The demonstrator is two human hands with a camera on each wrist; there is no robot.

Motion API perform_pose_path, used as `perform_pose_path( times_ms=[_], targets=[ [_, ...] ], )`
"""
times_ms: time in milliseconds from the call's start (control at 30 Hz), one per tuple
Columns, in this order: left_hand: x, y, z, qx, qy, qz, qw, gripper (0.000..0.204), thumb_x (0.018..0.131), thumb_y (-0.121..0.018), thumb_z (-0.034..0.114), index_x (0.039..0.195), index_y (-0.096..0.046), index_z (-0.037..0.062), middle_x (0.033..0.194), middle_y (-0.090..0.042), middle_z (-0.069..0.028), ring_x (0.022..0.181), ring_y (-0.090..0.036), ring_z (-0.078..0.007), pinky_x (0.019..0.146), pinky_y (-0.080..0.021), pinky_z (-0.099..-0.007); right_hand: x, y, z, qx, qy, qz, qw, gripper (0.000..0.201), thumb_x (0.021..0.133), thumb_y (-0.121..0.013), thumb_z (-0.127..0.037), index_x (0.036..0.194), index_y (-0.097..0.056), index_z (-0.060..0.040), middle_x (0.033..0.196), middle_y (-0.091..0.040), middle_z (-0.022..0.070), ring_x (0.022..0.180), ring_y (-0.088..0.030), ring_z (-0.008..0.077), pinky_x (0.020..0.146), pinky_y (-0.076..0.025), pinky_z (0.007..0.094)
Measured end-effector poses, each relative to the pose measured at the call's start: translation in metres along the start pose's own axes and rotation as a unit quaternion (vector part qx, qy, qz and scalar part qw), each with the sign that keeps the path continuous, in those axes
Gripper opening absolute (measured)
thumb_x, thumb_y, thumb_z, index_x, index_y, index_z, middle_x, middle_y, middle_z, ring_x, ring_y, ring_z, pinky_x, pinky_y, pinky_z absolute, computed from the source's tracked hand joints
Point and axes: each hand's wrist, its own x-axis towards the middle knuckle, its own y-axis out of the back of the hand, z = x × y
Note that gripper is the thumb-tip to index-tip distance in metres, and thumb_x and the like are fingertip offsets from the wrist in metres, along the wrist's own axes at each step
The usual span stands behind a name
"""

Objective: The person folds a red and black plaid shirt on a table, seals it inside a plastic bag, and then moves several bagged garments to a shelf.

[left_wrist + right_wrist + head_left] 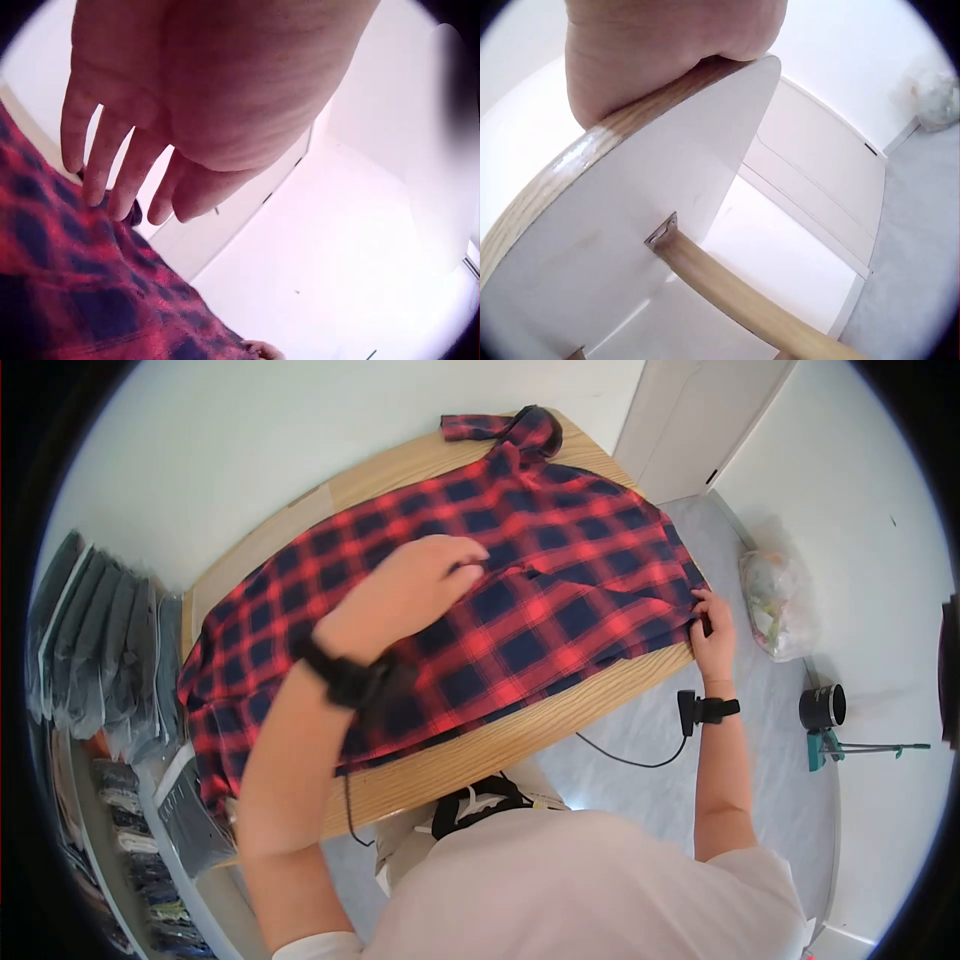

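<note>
Plaid garment spread under the left hand, its edge at the right hand

One red-and-navy plaid cloth garment (560,620) lies on the pale wood-grain table (585,710), beneath the left hand (415,585) and reaching to the right hand (713,645). The left forearm hides part of it. Only one sleeve (475,427) can be made out, beyond the left hand at the table's far side.

The left hand is above the cloth, its five fingers loosely extended and slightly parted, holding nothing. The right hand is at the garment's edge, fingers and thumb bent; whether it pinches the fabric cannot be told. In the right wrist view its heel rests on the table's rim and its fingertips are hidden. Below it, one wooden leg (742,296) is plain; another brown piece is cut off at the bottom.

Two black strapped devices are worn, one on the left wrist (355,678), one on the right (705,708); two dark cables show, partly hidden.

Left of the left hand stand several grey plastic-wrapped packages (100,630), too overlapped to count. To the right of the right hand are one clear plastic bag (775,605), its contents blurred, and one black cylinder (822,707).
</note>
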Motion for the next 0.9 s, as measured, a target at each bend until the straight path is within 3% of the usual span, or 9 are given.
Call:
perform_pose_path(
  times_ms=[100,233,333,433,533,667,733,867,900],
  targets=[
    [0.052,-0.049,-0.030,-0.005,0.035,-0.066,0.997,0.027,0.086,-0.055,0.023,0.097,-0.064,0.0008,0.096,-0.064,-0.0186,0.092,-0.060,-0.0353,0.082,-0.047,-0.0402,-0.002,-0.003,0.002,0.005,0.001,0.028,1.000,0.016,0.067,-0.051,0.004,0.081,-0.053,-0.0033,0.107,-0.063,0.0101,0.104,-0.056,0.0300,0.089,-0.044,0.0368],
    [0.070,-0.079,-0.035,-0.021,0.111,-0.139,0.984,0.029,0.084,-0.058,0.027,0.095,-0.065,0.0011,0.092,-0.064,-0.0193,0.088,-0.061,-0.0341,0.078,-0.047,-0.0402,-0.003,-0.003,-0.002,0.009,-0.003,0.042,0.999,0.014,0.067,-0.051,0.004,0.080,-0.053,-0.0030,0.105,-0.064,0.0104,0.106,-0.056,0.0310,0.091,-0.043,0.0380],
    [0.071,-0.088,-0.045,-0.029,0.114,-0.118,0.986,0.028,0.083,-0.058,0.026,0.094,-0.066,0.0009,0.091,-0.064,-0.0192,0.087,-0.061,-0.0328,0.078,-0.047,-0.0392,-0.005,-0.002,0.000,0.010,-0.001,0.042,0.999,0.014,0.066,-0.051,0.004,0.078,-0.052,-0.0028,0.104,-0.065,0.0108,0.106,-0.057,0.0320,0.092,-0.043,0.0388],
    [0.069,-0.093,-0.058,-0.161,0.217,-0.052,0.961,0.025,0.082,-0.055,0.022,0.083,-0.066,-0.0008,0.090,-0.064,-0.0193,0.087,-0.061,-0.0329,0.078,-0.046,-0.0393,-0.006,-0.003,0.006,0.022,-0.001,0.045,0.999,0.014,0.066,-0.050,0.004,0.077,-0.051,-0.0027,0.104,-0.064,0.0116,0.106,-0.057,0.0321,0.092,-0.042,0.0396],
    [0.066,-0.100,-0.070,-0.115,0.210,-0.001,0.971,0.025,0.083,-0.053,0.021,0.081,-0.065,-0.0013,0.089,-0.064,-0.0195,0.086,-0.061,-0.0330,0.077,-0.047,-0.0394,-0.008,-0.006,0.008,0.035,-0.006,0.051,0.998,0.013,0.066,-0.049,0.004,0.077,-0.050,-0.0025,0.104,-0.064,0.0123,0.106,-0.057,0.0319,0.093,-0.042,0.0394],
    [0.050,-0.072,-0.068,-0.107,0.201,0.056,0.972,0.024,0.088,-0.049,0.019,0.087,-0.062,-0.0003,0.088,-0.064,-0.0209,0.082,-0.062,-0.0340,0.073,-0.048,-0.0392,-0.007,-0.007,0.010,0.047,-0.015,0.041,0.998,0.014,0.066,-0.048,0.005,0.078,-0.050,-0.0025,0.105,-0.064,0.0123,0.106,-0.057,0.0325,0.093,-0.042,0.0392],
    [0.025,-0.043,-0.056,0.027,0.147,0.093,0.984,0.023,0.088,-0.051,0.020,0.095,-0.060,0.0007,0.086,-0.064,-0.0192,0.082,-0.062,-0.0338,0.073,-0.048,-0.0397,-0.008,-0.008,0.013,0.045,-0.012,0.047,0.998,0.015,0.067,-0.046,0.006,0.078,-0.049,-0.0022,0.106,-0.064,0.0133,0.107,-0.056,0.0323,0.093,-0.041,0.0381],
    [-0.049,0.007,-0.038,0.041,0.213,0.062,0.974,0.022,0.087,-0.055,0.021,0.098,-0.059,0.0026,0.088,-0.063,-0.0163,0.086,-0.061,-0.0336,0.075,-0.048,-0.0408,-0.010,-0.011,0.027,0.071,-0.004,0.040,0.997,0.017,0.068,-0.043,0.008,0.080,-0.049,-0.0016,0.107,-0.063,0.0145,0.110,-0.055,0.0310,0.095,-0.040,0.0366],
    [-0.070,0.015,-0.037,0.130,0.215,0.050,0.967,0.021,0.086,-0.056,0.020,0.097,-0.059,0.0034,0.090,-0.063,-0.0154,0.089,-0.060,-0.0335,0.076,-0.048,-0.0414,-0.010,-0.008,0.031,0.069,-0.020,0.045,0.996,0.015,0.069,-0.042,0.008,0.080,-0.049,-0.0016,0.108,-0.062,0.0143,0.111,-0.055,0.0294,0.096,-0.039,0.0355]
  ],
)
